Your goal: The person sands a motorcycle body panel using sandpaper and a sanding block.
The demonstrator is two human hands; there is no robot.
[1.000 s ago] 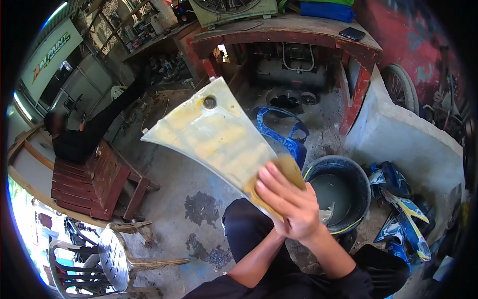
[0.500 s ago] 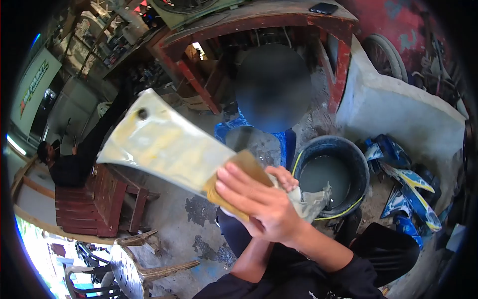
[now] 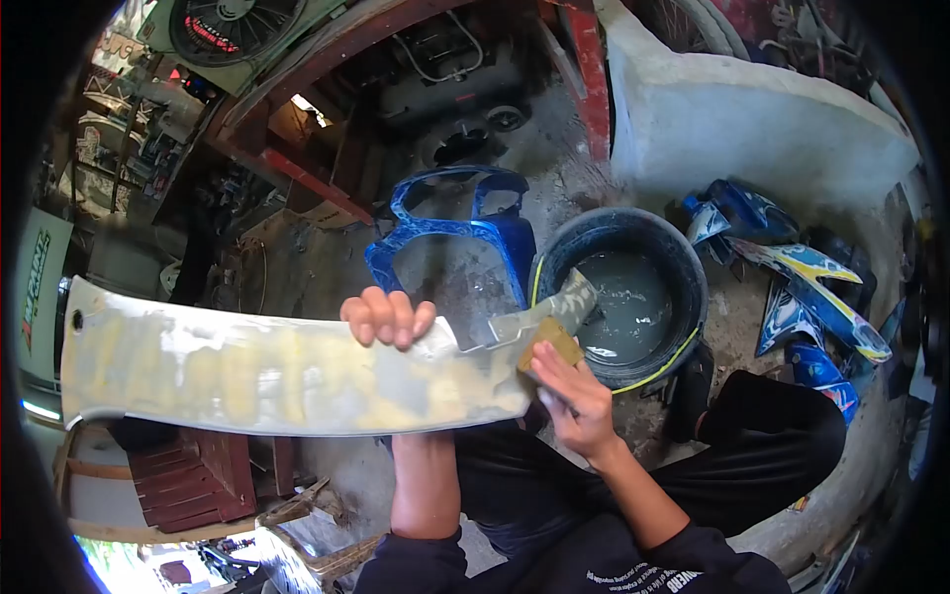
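A long curved panel point(image 3: 287, 371), whitish with yellow patches, lies across my view above my lap. My left hand point(image 3: 388, 317) holds it from beneath, fingers curled over its upper edge near the middle. At the panel's right end my right hand point(image 3: 576, 401) presses a yellowish-brown block point(image 3: 550, 346) against the surface. The panel's narrow tip reaches over the rim of a black bucket point(image 3: 693, 297), which holds cloudy grey water point(image 3: 633, 307). The underside of the panel is hidden.
A blue frame-like part point(image 3: 440, 228) lies on the floor beyond the panel. Blue, white and yellow fairings point(image 3: 792, 282) are at the right, below a pale low wall point(image 3: 732, 119). A red wooden bench point(image 3: 193, 480) stands lower left. A red table leg point(image 3: 591, 109) is ahead.
The panel has swung to nearly level and now shows more of its length. My left hand's fingers have come into view over its upper edge. My right hand and the block are now at its right end.
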